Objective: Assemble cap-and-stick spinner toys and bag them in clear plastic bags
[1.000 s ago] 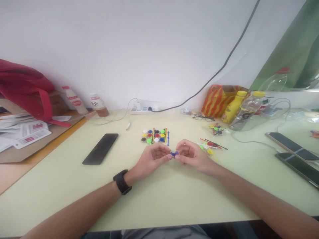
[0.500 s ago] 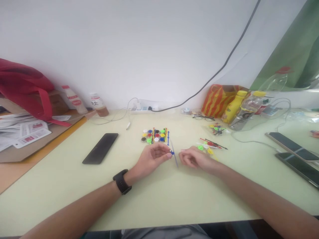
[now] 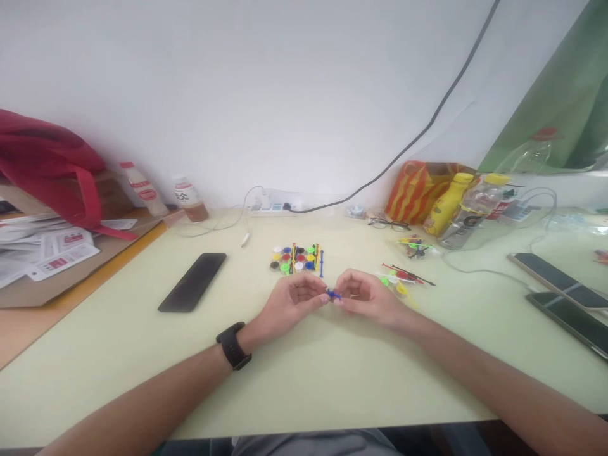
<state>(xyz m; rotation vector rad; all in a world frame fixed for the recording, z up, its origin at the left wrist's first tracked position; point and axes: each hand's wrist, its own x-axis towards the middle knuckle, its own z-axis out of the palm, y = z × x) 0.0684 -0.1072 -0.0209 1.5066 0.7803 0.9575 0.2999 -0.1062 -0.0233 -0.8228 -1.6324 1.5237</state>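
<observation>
On the table (image 3: 308, 380) I see my left hand (image 3: 292, 303) and right hand (image 3: 363, 297) meeting at the middle, a small piece (image 3: 333, 294) pinched between them. Just behind them lies a cluster of caps (image 3: 297, 258), a phone (image 3: 192, 282) well to its left, loose sticks (image 3: 403, 277) just right of my right hand. Behind, a power strip (image 3: 273, 208) lies along the wall, with bottles (image 3: 449, 204) far right.

Near tabletop (image 3: 304, 386) bare; caps (image 3: 293, 259) beyond left hand (image 3: 292, 303); sticks (image 3: 406, 276) seemingly right.

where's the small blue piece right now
Head view, centre: the small blue piece is pinched between the left hand and right hand, just nearer than the coloured discs.
</observation>
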